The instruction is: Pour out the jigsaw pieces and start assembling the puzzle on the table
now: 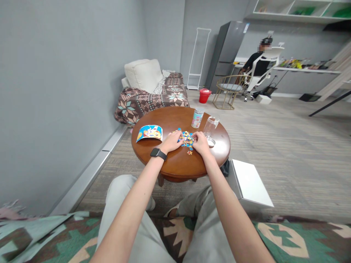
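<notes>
A loose pile of small colourful jigsaw puzzle pieces lies in the middle of the round brown wooden table. From the left, my left hand rests at the pile's edge, its fingers stretched over the pieces and the thumb apart. Opposite it, my right hand touches the right edge, with bent fingers spread from the thumb. No piece shows clearly gripped in either hand. Left of the pile lies a curved picture sheet with a cartoon print. Behind my right hand stand a printed can and a clear glass mug.
A round lid lies right of my right hand. On the floor, a white box stands close to the table's right side. A covered sofa is behind the table. Farther off, a person sits in a white chair near a red bin.
</notes>
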Tool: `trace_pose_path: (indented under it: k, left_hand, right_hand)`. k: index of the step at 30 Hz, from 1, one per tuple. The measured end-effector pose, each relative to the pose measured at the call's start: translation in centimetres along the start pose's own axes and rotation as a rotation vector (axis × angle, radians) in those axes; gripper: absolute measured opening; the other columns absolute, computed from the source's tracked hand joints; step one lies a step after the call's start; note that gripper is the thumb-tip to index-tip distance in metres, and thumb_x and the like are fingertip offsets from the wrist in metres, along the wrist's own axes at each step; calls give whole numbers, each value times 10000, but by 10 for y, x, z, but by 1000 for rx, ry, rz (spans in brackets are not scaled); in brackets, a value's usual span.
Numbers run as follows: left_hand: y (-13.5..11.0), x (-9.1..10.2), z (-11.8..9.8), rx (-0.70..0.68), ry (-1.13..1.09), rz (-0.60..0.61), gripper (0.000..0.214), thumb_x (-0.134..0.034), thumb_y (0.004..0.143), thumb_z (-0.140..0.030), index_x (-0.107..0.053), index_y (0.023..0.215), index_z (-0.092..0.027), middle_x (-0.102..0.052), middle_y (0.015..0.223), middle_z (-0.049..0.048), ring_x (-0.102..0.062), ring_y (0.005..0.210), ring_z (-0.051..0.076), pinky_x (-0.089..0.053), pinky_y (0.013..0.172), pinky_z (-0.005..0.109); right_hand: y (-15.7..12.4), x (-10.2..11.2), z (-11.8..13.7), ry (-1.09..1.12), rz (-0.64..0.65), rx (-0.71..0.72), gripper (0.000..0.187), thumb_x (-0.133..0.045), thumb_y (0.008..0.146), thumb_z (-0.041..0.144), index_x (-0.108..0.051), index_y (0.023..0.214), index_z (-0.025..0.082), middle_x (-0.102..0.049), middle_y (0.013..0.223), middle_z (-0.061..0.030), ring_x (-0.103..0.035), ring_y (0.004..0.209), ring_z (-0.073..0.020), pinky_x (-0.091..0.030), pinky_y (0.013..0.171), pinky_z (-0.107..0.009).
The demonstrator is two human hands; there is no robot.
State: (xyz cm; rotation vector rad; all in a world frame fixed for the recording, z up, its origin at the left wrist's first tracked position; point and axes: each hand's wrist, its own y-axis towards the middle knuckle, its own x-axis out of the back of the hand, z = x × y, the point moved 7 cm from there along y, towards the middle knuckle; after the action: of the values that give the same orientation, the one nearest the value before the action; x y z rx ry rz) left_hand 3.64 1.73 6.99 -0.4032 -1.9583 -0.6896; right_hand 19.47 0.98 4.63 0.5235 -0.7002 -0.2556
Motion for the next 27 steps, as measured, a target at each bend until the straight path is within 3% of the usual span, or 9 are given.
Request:
trace_pose_path:
  k: [10, 21, 27]
  left_hand:
    - [1, 2, 2, 20, -15, -26, 102, -489, 930, -258, -555, 959, -186, -659, 979, 71, -618, 953, 220, -448, 877, 342]
    - [0, 5, 11, 113, 40, -73, 117, -474, 909, -229, -543, 998, -196, -664, 1044, 85, -606, 1020, 250, -437, 896, 386]
    - [-3, 14, 17, 193, 102, -160, 294, -470, 815, -72, -556, 1068, -193, -661, 1109, 109, -595, 1075, 278, -435, 932, 409]
  right_hand:
    - [2, 6, 3, 30, -53, 5, 154, -447, 773, 124, -560, 814, 221, -547, 876, -62, -573, 799, -216, -494, 830, -387]
    - [3, 2, 0, 36, -28, 3, 190, -465, 712, 100, -563, 821, 220, -579, 864, -53, -584, 764, -202, -512, 784, -368]
    - [1, 1, 6, -44, 15, 68, 250, -492, 717, 95, -620, 892, 220, -663, 927, -64, -601, 885, -239, -502, 860, -408]
